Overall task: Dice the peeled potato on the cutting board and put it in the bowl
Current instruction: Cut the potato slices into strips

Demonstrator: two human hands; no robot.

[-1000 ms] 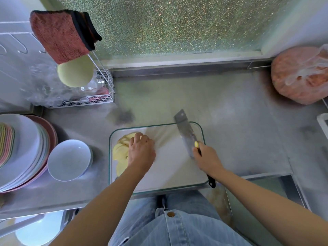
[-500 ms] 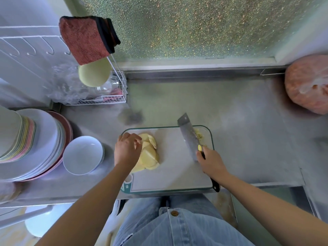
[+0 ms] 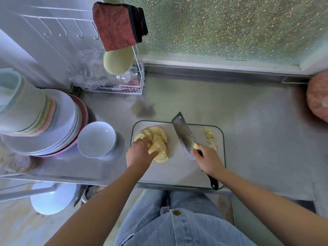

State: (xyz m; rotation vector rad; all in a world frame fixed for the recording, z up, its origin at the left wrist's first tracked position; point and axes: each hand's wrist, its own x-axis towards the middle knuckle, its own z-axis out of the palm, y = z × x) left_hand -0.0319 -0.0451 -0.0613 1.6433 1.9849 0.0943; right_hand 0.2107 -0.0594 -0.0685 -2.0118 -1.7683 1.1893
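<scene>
Potato slices (image 3: 158, 145) lie held under the left hand's (image 3: 139, 154) curled fingers; the right hand (image 3: 209, 159) grips the cleaver (image 3: 182, 134).

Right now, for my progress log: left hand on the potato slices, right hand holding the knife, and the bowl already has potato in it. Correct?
Not the bowl: the head view shows it empty. The left hand is on the potato slices and the right hand holds the knife.

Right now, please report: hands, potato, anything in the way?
Left hand holds potato slices on board. Right hand grips knife, blade clear of slices. Bowl empty, left of board; nothing between.
</scene>
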